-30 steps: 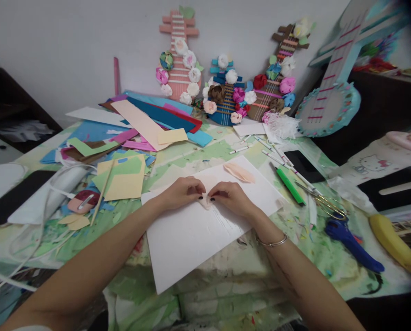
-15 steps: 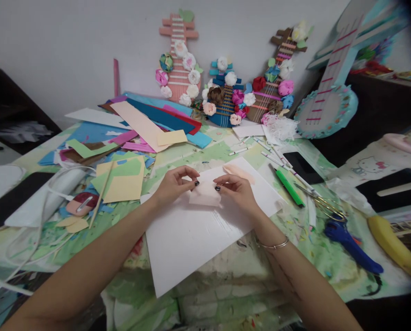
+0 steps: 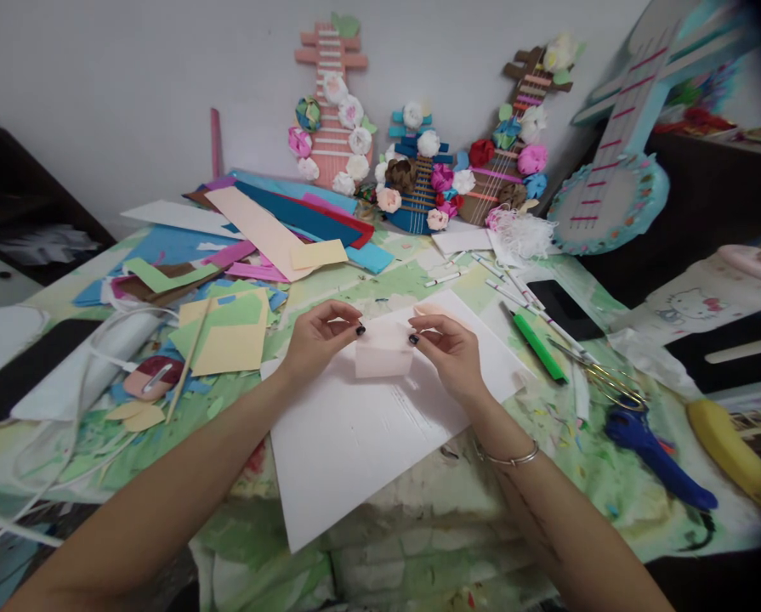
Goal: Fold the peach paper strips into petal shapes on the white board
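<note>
Between my two hands is a small piece of pale pink crepe paper [image 3: 383,360], held stretched by its upper corners. My left hand [image 3: 321,338] pinches the left corner between thumb and fingers. On the other side, my right hand [image 3: 447,347] pinches the right corner the same way. The piece hangs just above a large white sheet of paper [image 3: 335,463] lying at an angle on the table. Behind my right fingers, part of another pale peach piece shows on the sheet, mostly hidden.
Coloured paper strips [image 3: 258,225] pile up at the back left. Flower-decorated paper instruments [image 3: 335,110] lean on the wall. To the right lie a green marker [image 3: 536,347], scissors [image 3: 603,374], a blue glue gun [image 3: 661,459] and a phone [image 3: 564,308]. A white cable [image 3: 80,382] loops at left.
My hands have moved slightly apart, and the pink paper between them is now flatter and more spread out. The view has shifted a little.
</note>
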Demonstrator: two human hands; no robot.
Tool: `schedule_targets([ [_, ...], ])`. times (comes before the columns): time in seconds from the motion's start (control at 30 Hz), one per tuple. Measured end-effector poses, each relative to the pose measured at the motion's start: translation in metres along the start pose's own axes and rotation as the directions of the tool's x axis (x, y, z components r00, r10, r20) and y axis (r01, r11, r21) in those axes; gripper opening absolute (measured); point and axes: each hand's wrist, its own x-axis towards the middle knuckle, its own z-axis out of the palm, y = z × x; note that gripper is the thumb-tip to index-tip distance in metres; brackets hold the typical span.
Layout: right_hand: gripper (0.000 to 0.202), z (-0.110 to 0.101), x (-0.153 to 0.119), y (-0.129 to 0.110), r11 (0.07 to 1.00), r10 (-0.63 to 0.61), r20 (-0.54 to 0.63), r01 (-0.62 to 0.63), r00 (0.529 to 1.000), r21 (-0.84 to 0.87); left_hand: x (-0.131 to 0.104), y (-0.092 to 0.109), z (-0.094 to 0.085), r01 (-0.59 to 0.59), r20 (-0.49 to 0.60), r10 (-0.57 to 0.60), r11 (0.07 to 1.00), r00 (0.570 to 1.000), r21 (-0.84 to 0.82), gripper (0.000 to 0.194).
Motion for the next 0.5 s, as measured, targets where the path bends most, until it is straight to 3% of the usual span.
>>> schedule_targets([
  [0.33,0.017,0.0000,0.0012,-0.0018,0.999,0.034,-0.004,-0.034,0.999,-0.002,-0.0002,0.0002,-0.0008,-0.010,0.008,0.010,1.000,1.000,-0.026,0.021],
  [0.43,0.014,0.0001,0.0008,-0.0055,0.999,-0.031,-0.047,0.029,0.998,-0.035,0.0004,0.0036,0.0016,-0.064,0.004,0.064,0.997,0.998,0.049,0.021],
  [0.5,0.012,0.0000,-0.0003,-0.0076,0.985,-0.101,-0.077,0.088,0.992,-0.148,0.0008,0.0059,0.0035,-0.100,-0.006,0.102,0.988,0.995,0.117,0.019],
])
